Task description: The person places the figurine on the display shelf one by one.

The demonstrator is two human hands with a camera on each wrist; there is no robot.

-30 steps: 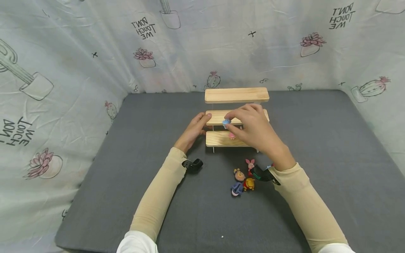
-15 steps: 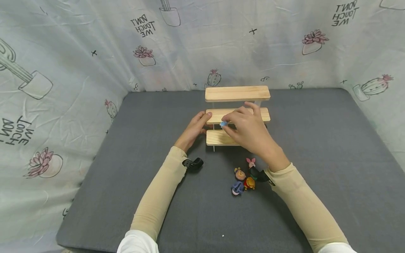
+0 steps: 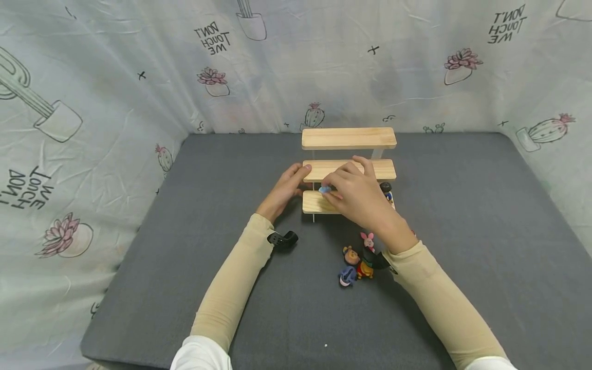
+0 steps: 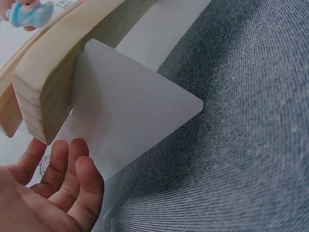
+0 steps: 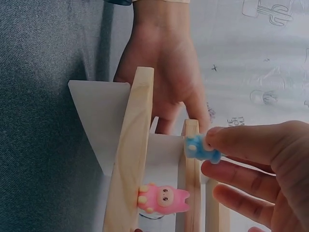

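Between thumb and fingers, my right hand [image 3: 363, 198] pinches a small blue toy figurine [image 5: 200, 149]. In the head view it is just over the left part of the lowest plank [image 3: 314, 204] of a three-tier wooden display shelf. My left hand [image 3: 284, 189] holds the left end of the middle plank [image 3: 324, 166], its thumb on top and its fingers below. A pink figurine [image 5: 164, 199] stands on the lowest plank in the right wrist view; my right hand hides it in the head view. At that plank's right end is a dark-haired figurine [image 3: 386, 188].
Several figurines lie on the grey tabletop [image 3: 208, 246] in front of the shelf: a pink-eared piglet [image 3: 367, 240], a yellow bear [image 3: 365, 270], a blue donkey [image 3: 347, 277] and one more [image 3: 350, 255]. The top plank [image 3: 349, 137] is at the back, before a printed curtain [image 3: 268, 67].
My right hand has moved left and down with the blue figurine, from the middle plank's level to just above the lowest plank, uncovering the dark-haired figurine. My left hand stays put.
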